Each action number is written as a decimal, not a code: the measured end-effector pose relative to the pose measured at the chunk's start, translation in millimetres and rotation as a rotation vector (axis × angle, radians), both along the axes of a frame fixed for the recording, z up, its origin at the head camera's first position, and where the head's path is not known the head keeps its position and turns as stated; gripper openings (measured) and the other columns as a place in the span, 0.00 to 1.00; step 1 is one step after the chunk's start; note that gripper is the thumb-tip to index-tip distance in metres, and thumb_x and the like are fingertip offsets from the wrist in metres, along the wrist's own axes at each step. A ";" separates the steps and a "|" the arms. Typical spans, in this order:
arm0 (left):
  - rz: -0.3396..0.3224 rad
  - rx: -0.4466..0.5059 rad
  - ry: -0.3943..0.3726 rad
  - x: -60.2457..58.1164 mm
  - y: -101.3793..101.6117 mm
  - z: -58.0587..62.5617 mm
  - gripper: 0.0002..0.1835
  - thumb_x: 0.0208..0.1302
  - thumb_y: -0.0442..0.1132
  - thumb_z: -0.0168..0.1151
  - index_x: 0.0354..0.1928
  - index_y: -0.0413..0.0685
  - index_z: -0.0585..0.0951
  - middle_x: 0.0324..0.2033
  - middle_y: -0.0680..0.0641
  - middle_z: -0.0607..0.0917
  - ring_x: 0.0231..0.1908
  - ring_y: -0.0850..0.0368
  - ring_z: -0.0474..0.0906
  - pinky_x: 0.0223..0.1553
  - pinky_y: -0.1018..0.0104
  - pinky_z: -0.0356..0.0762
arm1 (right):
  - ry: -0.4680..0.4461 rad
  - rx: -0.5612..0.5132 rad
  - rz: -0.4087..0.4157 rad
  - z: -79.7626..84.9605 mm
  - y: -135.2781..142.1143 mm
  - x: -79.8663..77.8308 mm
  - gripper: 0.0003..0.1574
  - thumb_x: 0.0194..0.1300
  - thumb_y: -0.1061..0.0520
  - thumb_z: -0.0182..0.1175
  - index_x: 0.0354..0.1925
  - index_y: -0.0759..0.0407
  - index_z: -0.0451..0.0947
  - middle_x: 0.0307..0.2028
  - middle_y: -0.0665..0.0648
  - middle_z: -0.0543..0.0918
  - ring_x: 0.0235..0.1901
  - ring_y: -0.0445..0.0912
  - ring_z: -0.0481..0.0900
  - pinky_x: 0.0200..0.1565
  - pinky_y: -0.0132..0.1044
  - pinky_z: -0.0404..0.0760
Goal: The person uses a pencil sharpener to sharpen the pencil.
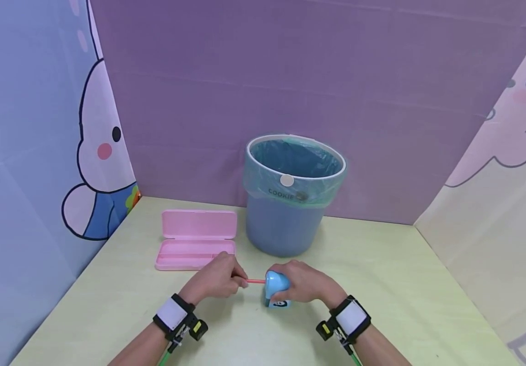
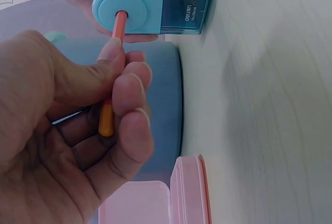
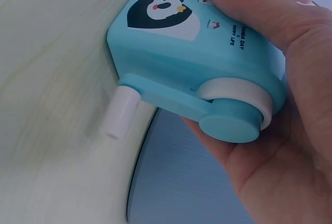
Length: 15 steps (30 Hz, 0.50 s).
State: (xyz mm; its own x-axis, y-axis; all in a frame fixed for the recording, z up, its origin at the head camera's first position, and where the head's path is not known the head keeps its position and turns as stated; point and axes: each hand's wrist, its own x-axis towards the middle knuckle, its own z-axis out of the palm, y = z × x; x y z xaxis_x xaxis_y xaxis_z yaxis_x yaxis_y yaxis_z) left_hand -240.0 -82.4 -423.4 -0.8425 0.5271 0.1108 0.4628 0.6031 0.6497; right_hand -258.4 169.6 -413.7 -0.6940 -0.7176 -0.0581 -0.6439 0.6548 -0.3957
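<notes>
My left hand [image 1: 221,276] pinches an orange-red pencil [image 2: 120,28] between thumb and fingers. One end of the pencil sits in the round hole of a light blue crank pencil sharpener [image 1: 275,284]; its rounded yellow-orange end shows below my fingers in the left wrist view. My right hand [image 1: 303,281] grips the sharpener's body from above and behind. In the right wrist view the sharpener bears a panda print, and its crank [image 3: 171,102] with a white knob points down, untouched by fingers. The clear shavings drawer [image 2: 187,7] shows in the left wrist view.
An open pink pencil case [image 1: 199,231] lies behind my left hand, its lid leaning back. Behind the sharpener a blue waste bin [image 1: 283,223] with a green liner stands near the purple back wall. Patterned cloth walls border the pale table [image 1: 382,269] on both sides.
</notes>
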 end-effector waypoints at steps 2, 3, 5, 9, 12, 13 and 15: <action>0.002 0.003 0.001 -0.1 -1.8 -0.1 0.05 0.59 0.32 0.64 0.33 0.44 0.89 0.25 0.49 0.86 0.19 0.61 0.69 0.17 0.70 0.63 | 0.002 -0.003 0.005 -0.3 -0.1 -0.5 0.29 0.54 0.38 0.70 0.50 0.48 0.77 0.37 0.42 0.81 0.35 0.37 0.77 0.41 0.34 0.78; 0.004 0.005 -0.003 -0.1 -2.8 -0.3 0.05 0.59 0.32 0.64 0.33 0.44 0.89 0.25 0.48 0.85 0.18 0.61 0.69 0.17 0.70 0.63 | 0.001 -0.002 0.005 -0.6 -0.1 -0.8 0.29 0.54 0.37 0.70 0.50 0.48 0.77 0.37 0.42 0.81 0.35 0.37 0.77 0.41 0.34 0.78; 0.010 0.015 -0.024 -0.5 -4.5 -0.9 0.05 0.58 0.31 0.64 0.32 0.44 0.89 0.24 0.48 0.85 0.18 0.62 0.69 0.17 0.70 0.62 | -0.003 0.002 0.006 -0.3 -0.2 -0.9 0.29 0.54 0.38 0.70 0.50 0.48 0.76 0.37 0.42 0.81 0.35 0.37 0.77 0.41 0.34 0.78; 0.007 0.040 -0.062 -0.5 -10.9 -1.6 0.06 0.58 0.30 0.64 0.33 0.42 0.88 0.22 0.48 0.84 0.16 0.62 0.69 0.16 0.70 0.62 | -0.011 0.008 0.005 0.8 -2.6 -1.3 0.30 0.54 0.38 0.70 0.51 0.49 0.76 0.38 0.42 0.81 0.36 0.37 0.76 0.42 0.34 0.78; 0.009 0.030 -0.043 -0.7 -20.2 -1.8 0.07 0.57 0.29 0.62 0.31 0.42 0.88 0.22 0.49 0.84 0.16 0.64 0.68 0.17 0.71 0.60 | -0.013 0.019 0.006 1.7 -2.9 -1.3 0.32 0.55 0.37 0.70 0.53 0.49 0.76 0.39 0.43 0.81 0.37 0.37 0.76 0.42 0.35 0.78; 0.012 0.029 -0.032 -0.9 -24.4 -1.8 0.08 0.56 0.28 0.61 0.31 0.43 0.88 0.22 0.49 0.84 0.16 0.64 0.67 0.17 0.71 0.59 | -0.012 0.026 0.004 2.1 -2.1 -1.2 0.32 0.55 0.37 0.70 0.53 0.49 0.76 0.39 0.42 0.81 0.37 0.37 0.76 0.42 0.35 0.78; 0.020 0.034 -0.020 -1.6 -33.3 -0.9 0.10 0.55 0.26 0.59 0.30 0.43 0.88 0.23 0.50 0.84 0.17 0.65 0.67 0.17 0.71 0.59 | -0.009 0.037 -0.005 3.7 0.8 -0.8 0.32 0.55 0.38 0.70 0.54 0.49 0.76 0.40 0.42 0.80 0.38 0.38 0.76 0.42 0.36 0.78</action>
State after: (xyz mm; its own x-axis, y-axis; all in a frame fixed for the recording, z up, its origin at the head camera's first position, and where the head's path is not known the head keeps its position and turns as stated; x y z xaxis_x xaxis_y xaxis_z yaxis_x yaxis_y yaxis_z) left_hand -241.6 -115.7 -424.3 -0.8553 0.5060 0.1114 0.4374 0.5899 0.6788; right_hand -259.1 170.3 -409.9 -0.6969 -0.7114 -0.0907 -0.6373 0.6723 -0.3767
